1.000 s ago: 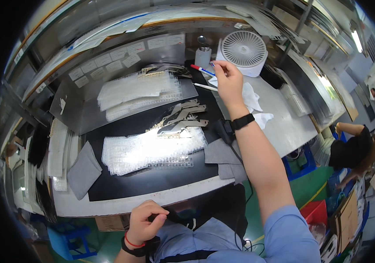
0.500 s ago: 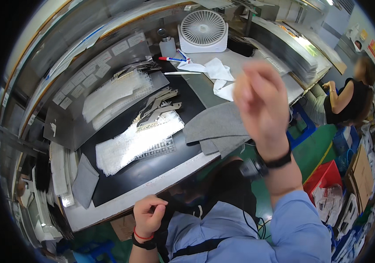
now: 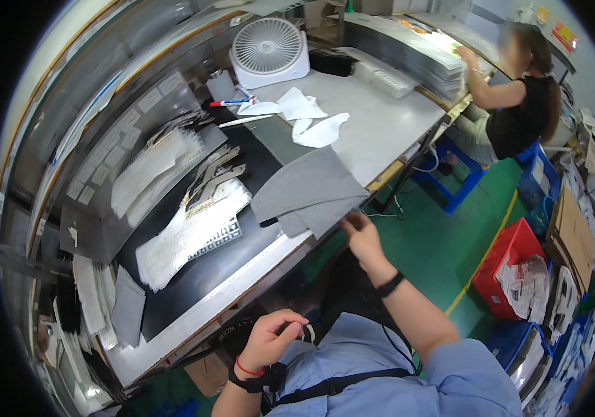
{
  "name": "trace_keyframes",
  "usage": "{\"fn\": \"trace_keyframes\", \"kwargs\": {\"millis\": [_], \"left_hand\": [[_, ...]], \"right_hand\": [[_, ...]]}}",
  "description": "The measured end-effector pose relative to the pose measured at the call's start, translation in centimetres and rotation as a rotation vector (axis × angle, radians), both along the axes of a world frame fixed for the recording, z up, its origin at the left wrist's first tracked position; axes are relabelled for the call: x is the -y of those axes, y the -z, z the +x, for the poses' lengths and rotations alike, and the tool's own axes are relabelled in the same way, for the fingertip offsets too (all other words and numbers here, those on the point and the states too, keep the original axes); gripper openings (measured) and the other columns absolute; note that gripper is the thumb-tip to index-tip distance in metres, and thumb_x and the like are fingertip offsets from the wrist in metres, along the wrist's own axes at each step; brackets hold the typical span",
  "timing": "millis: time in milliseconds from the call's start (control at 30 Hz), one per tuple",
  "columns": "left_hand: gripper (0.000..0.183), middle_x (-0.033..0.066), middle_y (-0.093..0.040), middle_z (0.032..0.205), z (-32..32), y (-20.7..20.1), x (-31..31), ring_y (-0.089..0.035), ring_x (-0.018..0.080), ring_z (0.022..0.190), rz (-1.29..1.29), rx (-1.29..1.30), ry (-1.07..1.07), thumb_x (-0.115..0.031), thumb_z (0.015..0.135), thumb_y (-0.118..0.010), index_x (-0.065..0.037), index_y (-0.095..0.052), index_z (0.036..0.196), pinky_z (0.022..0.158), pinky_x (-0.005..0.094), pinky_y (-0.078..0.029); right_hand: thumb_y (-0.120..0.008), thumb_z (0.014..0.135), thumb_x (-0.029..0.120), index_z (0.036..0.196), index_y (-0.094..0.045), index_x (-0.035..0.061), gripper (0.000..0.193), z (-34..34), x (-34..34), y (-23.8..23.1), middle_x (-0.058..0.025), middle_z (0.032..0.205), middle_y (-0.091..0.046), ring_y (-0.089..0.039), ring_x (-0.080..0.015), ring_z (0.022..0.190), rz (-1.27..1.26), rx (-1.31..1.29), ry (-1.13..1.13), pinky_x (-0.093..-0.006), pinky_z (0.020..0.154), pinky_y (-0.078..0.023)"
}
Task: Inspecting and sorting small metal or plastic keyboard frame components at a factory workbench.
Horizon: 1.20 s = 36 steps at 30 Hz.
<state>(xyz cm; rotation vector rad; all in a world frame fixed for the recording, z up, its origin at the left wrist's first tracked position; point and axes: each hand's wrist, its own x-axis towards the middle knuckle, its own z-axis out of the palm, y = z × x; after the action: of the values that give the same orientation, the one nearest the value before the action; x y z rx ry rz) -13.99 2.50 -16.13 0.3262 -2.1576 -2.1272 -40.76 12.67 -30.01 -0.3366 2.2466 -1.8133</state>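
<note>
My right hand [image 3: 365, 243] is at the near edge of a folded grey cloth [image 3: 308, 191], its fingers curled against the cloth where it hangs at the table's front edge. In front of my body, my left hand [image 3: 273, 339] is closed in a loose fist, thumb bent toward the index finger, nothing visible in it. A white cord end shows close to its fingertips. On the black mat [image 3: 193, 292] lies a fanned stack of clear, keyboard-patterned sheets [image 3: 189, 240] with dark bracket-shaped pieces [image 3: 214, 177] at its far end.
A white fan [image 3: 269, 52], a bottle [image 3: 219, 83], a red-and-blue marker [image 3: 231, 103] and white cloth pieces [image 3: 301, 104] stand or lie at the back. Another sheet stack [image 3: 155, 167] rests further left. A person [image 3: 520, 104] sits at the right. A red bin [image 3: 513, 271] stands on the floor.
My right hand has come down and left, from raised above the table to the grey cloth's edge. My left hand has moved slightly right. The whole view has shifted toward the right.
</note>
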Motion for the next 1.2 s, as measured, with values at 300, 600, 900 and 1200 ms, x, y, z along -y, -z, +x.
{"fn": "trace_keyframes", "kwargs": {"millis": [300, 600, 900, 1200], "left_hand": [[0.011, 0.0051, -0.061, 0.08, 2.2, 2.7, -0.9, -0.057, 0.0102, 0.075, 0.167, 0.115, -0.132, -0.004, 0.092, -0.053, 0.002, -0.062, 0.096, 0.071, 0.024, -0.046], [0.012, 0.0041, -0.059, 0.078, 2.5, 3.9, 0.5, -0.054, 0.0089, 0.072, 0.206, 0.117, -0.216, -0.009, 0.094, -0.053, 0.0, -0.061, 0.096, 0.067, 0.022, -0.042], [0.014, 0.0035, -0.058, 0.075, 1.7, 5.3, 1.5, -0.052, 0.0091, 0.069, 0.289, 0.081, -0.243, -0.01, 0.095, -0.051, 0.0, -0.06, 0.095, 0.066, 0.0219, -0.04], [0.02, 0.0043, -0.059, 0.091, -1.7, 8.5, 3.5, -0.054, 0.0116, 0.079, 0.477, 0.202, -0.21, -0.018, 0.097, -0.051, -0.003, -0.055, 0.11, 0.07, 0.0231, -0.042]], "right_hand": [[-0.073, 0.072, 0.041, 0.112, -0.061, 0.0045, 0.055, 0.4, 6.2, -1.5, -0.0144, 0.121, -0.05, -0.047, -0.0335, 0.113, 0.762, -0.243, 0.038, -0.0452, 0.087, -0.042], [-0.064, 0.075, 0.029, 0.11, -0.063, 0.0101, 0.04, 0.8, 9.6, 2.9, -0.013, 0.11, -0.056, -0.043, -0.036, 0.114, 0.578, -0.273, 0.18, -0.0511, 0.084, -0.033], [-0.067, 0.078, 0.025, 0.101, -0.062, 0.0042, 0.032, 0.6, 8.2, 5.1, -0.0124, 0.089, -0.064, -0.06, -0.0317, 0.087, 0.044, -0.18, 0.151, -0.0439, 0.079, -0.039], [-0.062, 0.089, 0.004, 0.105, -0.053, 0.0026, 0.018, 2.5, -2.5, 0.4, -0.0055, 0.099, -0.061, -0.06, -0.0124, 0.09, -0.344, 0.3, 0.088, -0.0286, 0.078, -0.049]]}}
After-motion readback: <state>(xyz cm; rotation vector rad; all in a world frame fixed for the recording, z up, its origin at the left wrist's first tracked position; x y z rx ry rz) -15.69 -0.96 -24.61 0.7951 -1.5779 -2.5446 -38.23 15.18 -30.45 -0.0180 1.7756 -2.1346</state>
